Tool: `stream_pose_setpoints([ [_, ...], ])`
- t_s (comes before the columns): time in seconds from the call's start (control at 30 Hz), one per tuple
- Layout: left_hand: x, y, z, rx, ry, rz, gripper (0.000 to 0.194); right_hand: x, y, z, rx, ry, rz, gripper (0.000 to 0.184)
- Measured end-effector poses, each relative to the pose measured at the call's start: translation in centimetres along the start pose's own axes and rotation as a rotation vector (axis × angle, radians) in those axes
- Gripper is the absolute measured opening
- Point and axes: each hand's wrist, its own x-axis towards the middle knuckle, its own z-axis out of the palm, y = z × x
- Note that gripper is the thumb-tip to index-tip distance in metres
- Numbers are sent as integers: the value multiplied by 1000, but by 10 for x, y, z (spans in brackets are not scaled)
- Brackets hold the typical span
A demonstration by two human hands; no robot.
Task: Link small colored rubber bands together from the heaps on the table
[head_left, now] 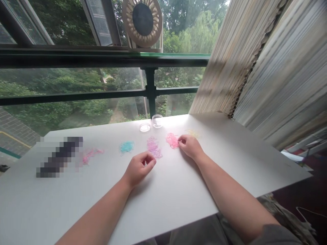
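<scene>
Pink pile (pixel 172 140) of thin loops lies on the white table (pixel 178 190), toward the far edge, right of centre. Right hand (pixel 190 147) rests knuckles up just beside it; fingertips (pixel 182 141) curled onto the pile's right edge, touching. Whether a loop is pinched there cannot be told, as the fingers cover the contact.

Purple pile (pixel 154 148) sits just left of the pink one. Left hand (pixel 139 167) lies near its lower end, fingers curled inward in a loose fist, thumb against forefinger. Anything gripped is too small to make out; cannot tell.

Both forearms bare, reaching in from the bottom edge; right sleeve cut off at the lower border.

Further left: blue pile (pixel 127 146), then a pale pink pile (pixel 90 154), well apart. A faint yellow pile (pixel 193 133) lies behind the right hand, partly hidden. Two small clear dishes (pixel 151 124) stand side by side near the far edge. A blurred-out dark object (pixel 59 156) at left cannot be identified.
</scene>
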Motion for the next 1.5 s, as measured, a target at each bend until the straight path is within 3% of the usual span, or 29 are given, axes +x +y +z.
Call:
stream_pose_setpoints([
  [0.37, 1, -1, -1, 46, -26, 3, 15, 0, 1, 1, 18, 11, -23, 20],
  [0.7, 1, -5, -1, 75, -50, 9, 17, 2, 4, 4, 58, 7, -86, 40],
  [1.1, 1, -6, -1, 49, -66, 0, 14, 5, 11, 10, 90, 51, -156, 50],
  [1.2, 1, -6, -1, 46, -68, 3, 14, 5, 8, 8, 124, 101, -169, 45],
  [1.37, 1, -8, -1, 41, -68, 10, 15, 3, 1, 2, 170, 183, -207, 21],
  [1.5, 1, -7, 1, 24, -63, 7, 14, -5, -7, 0, 300, 93, -200, 18],
])
